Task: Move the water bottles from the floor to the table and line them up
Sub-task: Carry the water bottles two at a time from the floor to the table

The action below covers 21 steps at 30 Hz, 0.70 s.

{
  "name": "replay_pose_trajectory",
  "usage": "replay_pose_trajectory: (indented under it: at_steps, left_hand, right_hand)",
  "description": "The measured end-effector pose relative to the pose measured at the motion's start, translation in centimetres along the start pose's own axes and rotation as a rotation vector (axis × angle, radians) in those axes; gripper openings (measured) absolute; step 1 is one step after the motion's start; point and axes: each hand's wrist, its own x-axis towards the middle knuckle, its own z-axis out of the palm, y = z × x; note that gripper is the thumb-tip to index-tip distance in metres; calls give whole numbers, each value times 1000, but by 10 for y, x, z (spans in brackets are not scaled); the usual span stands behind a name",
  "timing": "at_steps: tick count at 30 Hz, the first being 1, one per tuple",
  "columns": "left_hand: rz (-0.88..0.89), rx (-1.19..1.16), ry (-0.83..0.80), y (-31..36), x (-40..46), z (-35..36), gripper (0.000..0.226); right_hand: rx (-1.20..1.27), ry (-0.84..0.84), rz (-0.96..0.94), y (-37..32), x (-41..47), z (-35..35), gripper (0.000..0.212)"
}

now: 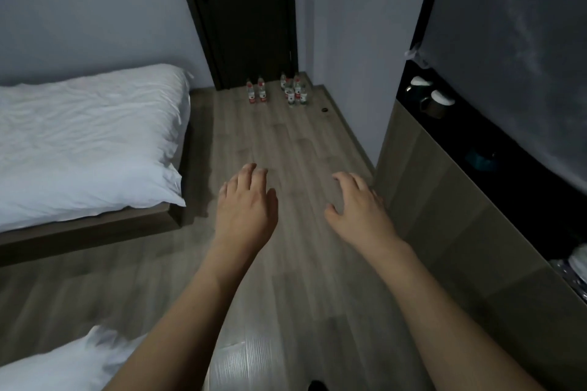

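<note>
Your left hand and right hand both hang empty, fingers loosely spread. The water bottles stand upright on the floor, well beyond your fingertips.

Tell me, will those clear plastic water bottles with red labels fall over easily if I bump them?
Probably. The clear plastic water bottles with red labels stand tall and narrow on the smooth wooden floor, so a nudge could tip one. The right-hand bunch stands close together, so one might knock its neighbours.
</note>
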Motion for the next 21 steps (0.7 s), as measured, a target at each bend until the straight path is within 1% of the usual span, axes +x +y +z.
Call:
replay_pose_trajectory:
  at_steps: [6,10,16,21]
  left_hand:
    - [-15,-32,-10,0,71,20,43]
    - [-25,-50,-34,-12,120,39,43]
    - [-44,-57,-36,-56,225,69,46]
    - [-39,-72,-86,-98,323,82,46]
  right_hand:
    - [-10,-20,-18,6,73,2,55]
    - [-23,-45,-11,6,127,14,56]
    - [-49,-61,-15,-8,237,42,57]
    - [-118,-99,-39,-35,340,58,56]
